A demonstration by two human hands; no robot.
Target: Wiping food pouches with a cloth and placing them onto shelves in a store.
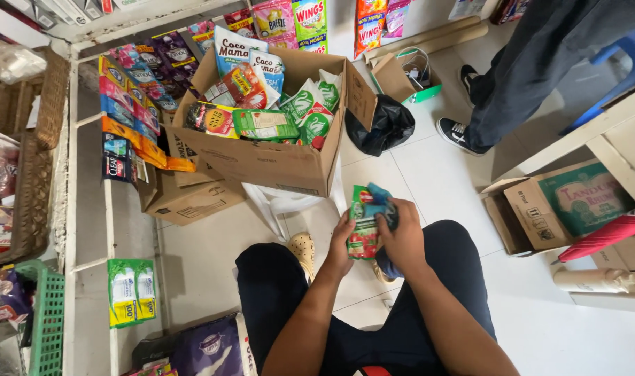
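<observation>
packet: I see a small flat sachet pack, green top, red lower part with a picture I can't resolve, glossy; a blue strip sticks up behind its upper edge.
packet position: held upright between both hands, above my knees, just in front of the open cardboard box.
left hand: left hand at the pack's left edge, fingers curled against it, forearm coming up from lower left.
right hand: right hand wraps the right side and top, fingers clenched over the pack and the blue strip, wrist bent inward.
box: full of mixed snack and sachet packs, sits on a white plastic stool.
hidden: right half of the pack is under my right hand; I can't tell if the blue strip is a separate pack. Fingertips of both hands mostly out of sight behind the pack.
nearby: another person's legs and dark shoe top right, well apart.
</observation>
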